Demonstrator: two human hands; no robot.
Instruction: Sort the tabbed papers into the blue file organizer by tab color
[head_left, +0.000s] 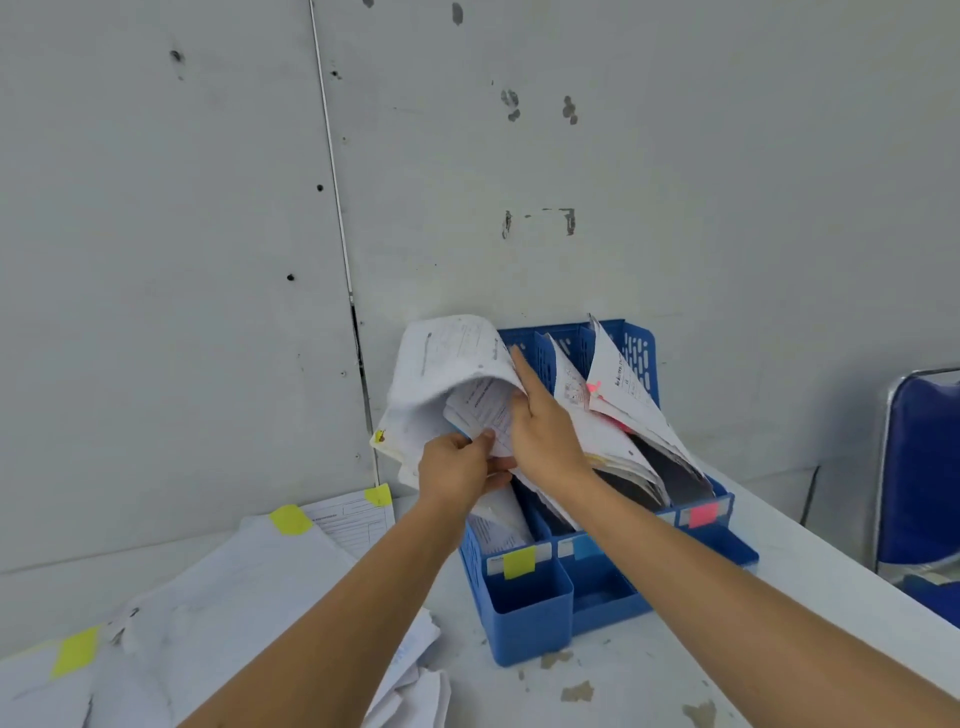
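Blue file organizer sits on the white table against the wall, front labels yellow, blue, pink. A curled paper bundle stands in the yellow-label slot at the left. Left hand has its grip pinched on the bundle's lower sheets. Right hand has its grip apart, straight fingers pressed flat against the bundle's inner side. More papers fill the other slots. Loose yellow-tabbed papers lie on the table to the left. Blue chair at the right edge.
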